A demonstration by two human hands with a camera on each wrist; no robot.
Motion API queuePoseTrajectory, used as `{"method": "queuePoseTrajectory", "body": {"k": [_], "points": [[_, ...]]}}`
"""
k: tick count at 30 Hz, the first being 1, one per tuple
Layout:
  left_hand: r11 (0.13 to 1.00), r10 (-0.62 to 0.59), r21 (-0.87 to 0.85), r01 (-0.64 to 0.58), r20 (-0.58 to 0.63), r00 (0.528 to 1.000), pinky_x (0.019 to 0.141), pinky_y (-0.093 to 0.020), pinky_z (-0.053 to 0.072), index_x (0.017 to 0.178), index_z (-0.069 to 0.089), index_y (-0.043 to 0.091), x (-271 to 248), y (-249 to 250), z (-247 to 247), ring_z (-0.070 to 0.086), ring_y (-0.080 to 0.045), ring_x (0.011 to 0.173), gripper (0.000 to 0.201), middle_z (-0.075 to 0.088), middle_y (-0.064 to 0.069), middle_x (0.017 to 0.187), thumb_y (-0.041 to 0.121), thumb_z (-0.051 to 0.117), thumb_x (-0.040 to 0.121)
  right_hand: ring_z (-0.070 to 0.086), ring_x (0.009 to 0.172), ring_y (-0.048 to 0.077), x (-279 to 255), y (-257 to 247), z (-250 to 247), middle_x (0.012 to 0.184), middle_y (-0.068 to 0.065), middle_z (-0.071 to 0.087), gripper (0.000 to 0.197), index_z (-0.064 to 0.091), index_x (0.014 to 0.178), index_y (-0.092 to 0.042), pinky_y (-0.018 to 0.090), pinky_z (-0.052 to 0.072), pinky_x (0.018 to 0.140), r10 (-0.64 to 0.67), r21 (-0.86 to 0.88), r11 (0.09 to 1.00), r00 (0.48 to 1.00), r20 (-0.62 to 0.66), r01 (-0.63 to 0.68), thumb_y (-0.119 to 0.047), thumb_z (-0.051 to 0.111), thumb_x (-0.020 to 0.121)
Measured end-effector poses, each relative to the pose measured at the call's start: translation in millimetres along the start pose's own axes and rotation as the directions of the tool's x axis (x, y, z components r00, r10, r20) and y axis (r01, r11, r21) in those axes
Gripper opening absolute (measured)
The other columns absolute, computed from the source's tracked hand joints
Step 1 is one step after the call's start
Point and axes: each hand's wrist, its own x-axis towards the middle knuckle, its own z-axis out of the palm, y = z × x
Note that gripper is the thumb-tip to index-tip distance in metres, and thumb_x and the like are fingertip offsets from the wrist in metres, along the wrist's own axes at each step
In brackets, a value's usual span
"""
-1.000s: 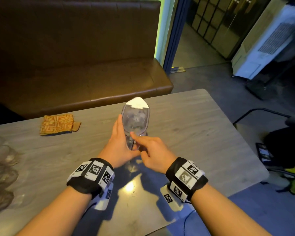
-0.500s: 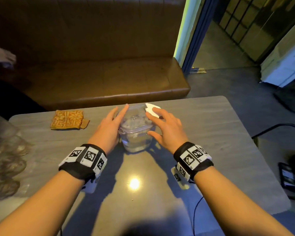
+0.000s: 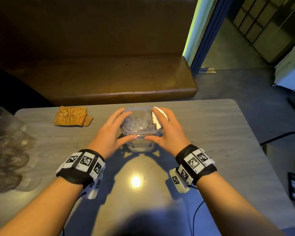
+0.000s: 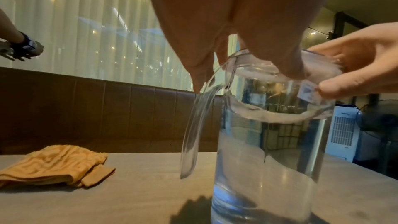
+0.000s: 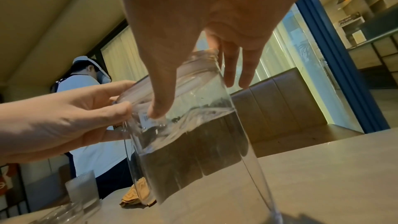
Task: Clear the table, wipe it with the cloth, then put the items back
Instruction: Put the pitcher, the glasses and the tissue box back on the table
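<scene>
a tall clear glass pitcher (image 3: pixel 140 126) with a curved glass handle (image 4: pixel 194 130) stands upright near the middle of the grey wood-grain worktop (image 3: pixel 211 133), partly filled with water. both hands grasp its upper rim from opposite sides: the left hand (image 3: pixel 111 132) curls round the left side, thumb on the near edge, and the right hand (image 3: pixel 167 132) curls round the right side, its thumb just beside a small white label (image 4: pixel 308 94) on the glass. a white piece (image 3: pixel 157 119) sits at the rim under the right fingers; what it is cannot be told. a folded orange patterned cloth (image 3: pixel 71 116) lies flat on the worktop to the left of the pitcher, well apart from it, near the far edge. clear ribbed glasses (image 3: pixel 5 145) stand at the worktop's left end. a brown leather bench seat (image 3: pixel 109 77) runs behind the worktop. in the right wrist view another person in a white shirt (image 5: pixel 86 91) stands beyond the worktop.
</scene>
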Motion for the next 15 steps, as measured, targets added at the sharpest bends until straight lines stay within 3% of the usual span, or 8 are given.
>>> {"method": "queuePoseTrajectory", "body": {"k": [2,5,7,9,12,15], "points": [[1.0,-0.001,0.005,0.0,0.015,1.0,0.113,-0.026,0.023,0.153,0.033,0.029,2,3,-1,0.022,0.002,0.138,0.078,0.023,0.007,0.163,0.036,0.073,0.086,0.034,0.138,0.018,1,-3,-2,0.151,-0.001,0.028,0.093,0.027,0.151,-0.026,0.033,0.037,0.11,0.023,0.009,1.0,1.0,0.012,-0.024,-0.046,0.079,0.076],[0.998,-0.025,0.051,0.022,0.057,0.998,0.119,-0.033,0.023,0.155,0.028,0.03,3,3,-5,0.021,-0.011,0.15,0.082,0.016,0.006,0.166,0.043,0.071,0.086,0.031,0.14,0.021,1,-8,-5,0.152,0.0,0.026,0.095,0.024,0.151,-0.029,0.05,0.037,0.111,0.051,-0.056,0.997,0.998,0.044,-0.048,-0.053,0.076,0.076],[0.997,-0.036,0.064,0.033,0.056,0.998,0.123,-0.04,0.022,0.155,0.024,0.032,-2,2,-9,0.014,-0.013,0.153,0.088,0.01,0.006,0.168,0.05,0.072,0.084,0.013,0.147,0.027,0,-16,-5,0.158,0.003,0.016,0.098,0.019,0.152,-0.032,0.063,0.017,0.116,0.052,-0.219,0.975,0.999,0.017,-0.047,-0.065,0.07,0.074],[0.996,-0.032,0.088,0.032,0.005,0.999,0.122,-0.041,0.02,0.153,0.024,0.034,-17,-1,-13,0.013,-0.013,0.153,0.087,0.007,0.006,0.168,0.051,0.073,0.084,-0.005,0.15,0.032,-4,-31,1,0.16,0.008,0.01,0.096,0.022,0.151,-0.03,0.061,-0.004,0.115,-0.036,-0.275,0.962,0.996,-0.084,0.012,-0.067,0.066,0.075],[0.989,-0.043,0.139,0.053,-0.08,0.996,0.119,-0.041,0.027,0.149,0.032,0.03,-56,-15,-27,0.023,-0.015,0.149,0.072,0.018,0.004,0.164,0.04,0.071,0.089,0.008,0.15,0.032,-14,-66,26,0.151,0.013,0.035,0.061,0.051,0.135,-0.018,0.057,0.005,0.119,-0.313,-0.098,0.95,0.915,-0.254,0.298,-0.036,0.074,0.081],[0.982,-0.107,0.141,0.126,-0.133,0.985,0.11,-0.042,0.042,0.14,0.043,0.026,-101,-41,-55,0.043,-0.015,0.133,0.058,0.04,0.004,0.145,0.027,0.071,0.089,0.026,0.145,0.033,-26,-102,73,0.137,0.015,0.049,0.042,0.059,0.123,-0.01,0.055,0.021,0.118,-0.547,0.006,0.828,0.81,-0.213,0.561,-0.01,0.071,0.082]]}}
